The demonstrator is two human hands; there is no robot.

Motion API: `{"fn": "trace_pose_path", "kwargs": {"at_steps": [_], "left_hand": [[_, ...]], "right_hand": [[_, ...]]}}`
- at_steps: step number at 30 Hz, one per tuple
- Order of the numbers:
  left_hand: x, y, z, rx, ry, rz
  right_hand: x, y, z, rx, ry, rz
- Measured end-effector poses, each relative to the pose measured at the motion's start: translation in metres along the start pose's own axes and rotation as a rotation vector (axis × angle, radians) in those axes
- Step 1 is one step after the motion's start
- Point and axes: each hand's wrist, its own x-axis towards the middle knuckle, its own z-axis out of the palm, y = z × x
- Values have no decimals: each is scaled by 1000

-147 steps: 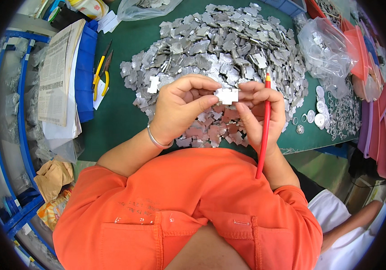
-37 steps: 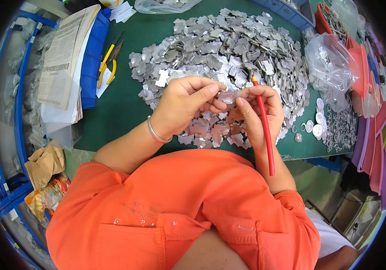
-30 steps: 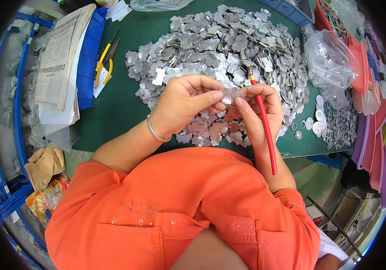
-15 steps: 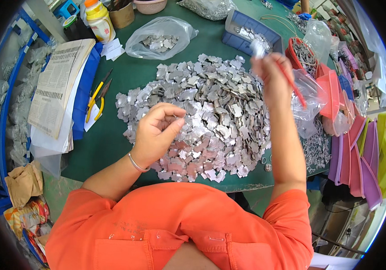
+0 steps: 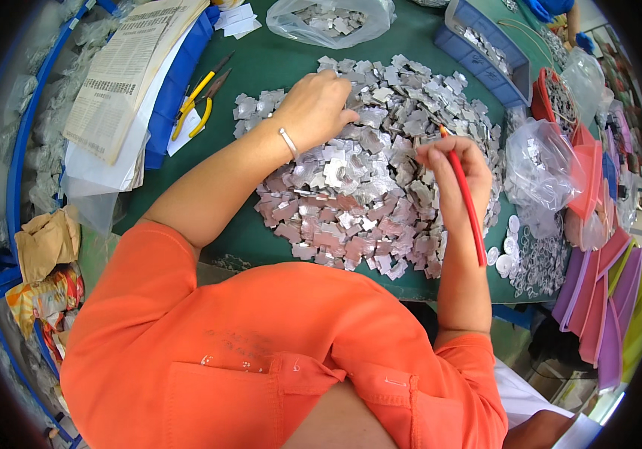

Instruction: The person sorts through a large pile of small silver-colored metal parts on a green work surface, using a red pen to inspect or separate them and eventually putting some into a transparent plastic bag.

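A broad heap of small flat silvery metal pieces (image 5: 369,187) spreads over the green table in front of me. My left hand (image 5: 317,106) rests on the far left part of the heap, palm down. Its thumb stands apart from the bent fingers, whose tips are partly hidden; I see nothing held there. Over the right side of the heap, my right hand (image 5: 461,176) is closed around a slim red pencil-like tool (image 5: 469,206). The tool's pointed end sticks up past the fingers, while its long end slants down along my wrist.
A blue bin (image 5: 485,60) with metal pieces stands at the far right, a clear bag (image 5: 332,22) of similar pieces at the back. Yellow-handled pliers (image 5: 197,101) lie left, beside newspapers (image 5: 122,82). Round discs (image 5: 506,254) and small rings (image 5: 542,262) lie right.
My right hand has come back from the blue bin to the heap, still with the red tool; the pale piece at its fingers is gone. My left hand has reached farther across the heap.
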Motion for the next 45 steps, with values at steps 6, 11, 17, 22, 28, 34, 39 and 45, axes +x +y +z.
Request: {"fn": "trace_pose_path", "kwargs": {"at_steps": [6,11,17,22,28,34,39,45], "left_hand": [[-19,20,-14,-654,-47,-233],[-41,53,-14,-1272,-89,-395],[-54,72,-20,-1341,-147,-510],[-56,70,-20,-1369,-239,-525],[-58,72,-21,-1402,-281,-535],[-62,68,-13,-1476,-292,-416],[-62,66,-15,-1547,-335,-492],[-64,68,-16,-1567,-335,-561]], "right_hand": [[-30,10,9,84,23,29],[-38,3,37,154,-1,53],[-40,8,37,340,60,113],[-43,6,35,398,63,158],[-44,4,33,392,60,192],[-41,9,33,463,85,166],[-42,15,30,384,59,166],[-43,14,19,-209,129,-396]]}}
